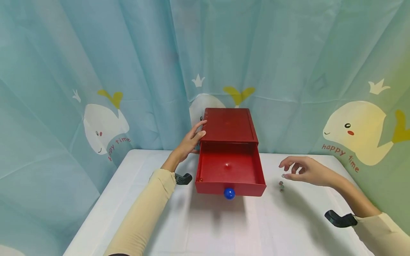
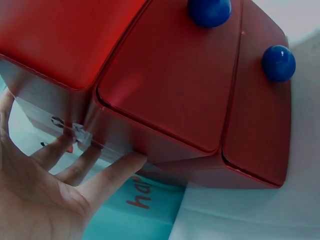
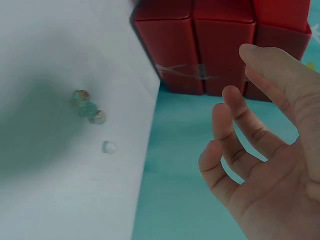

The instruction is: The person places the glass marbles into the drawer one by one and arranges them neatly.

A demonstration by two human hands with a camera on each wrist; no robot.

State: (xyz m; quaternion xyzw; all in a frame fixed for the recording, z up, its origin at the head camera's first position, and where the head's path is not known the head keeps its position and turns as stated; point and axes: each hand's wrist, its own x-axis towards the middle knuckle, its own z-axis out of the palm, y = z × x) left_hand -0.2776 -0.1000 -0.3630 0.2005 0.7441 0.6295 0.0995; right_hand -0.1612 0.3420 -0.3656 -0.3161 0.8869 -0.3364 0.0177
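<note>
The left hand [image 1: 189, 142] pressed straight, slightly spread fingers against the red box [image 1: 229, 125], whose drawer [image 1: 229, 170] stood open. The right hand [image 1: 304, 170] hovered over marbles [image 1: 281, 186], fingers loosely curled and apart, gripping nothing.

The left hand [image 1: 191, 140] rests with straight fingers against the side of the red drawer box [image 1: 230, 125], whose drawer [image 1: 229, 170] stands pulled out beside it. The right hand [image 1: 304, 170] hovers, fingers loosely curled, just above small marbles [image 1: 281, 185] on the white worktop [image 1: 224, 227].

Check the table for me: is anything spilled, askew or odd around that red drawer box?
Nothing looks damaged. A few marbles lie loose on the white table right of the open drawer, under the right hand. The left hand rests against the red drawer box.
</note>
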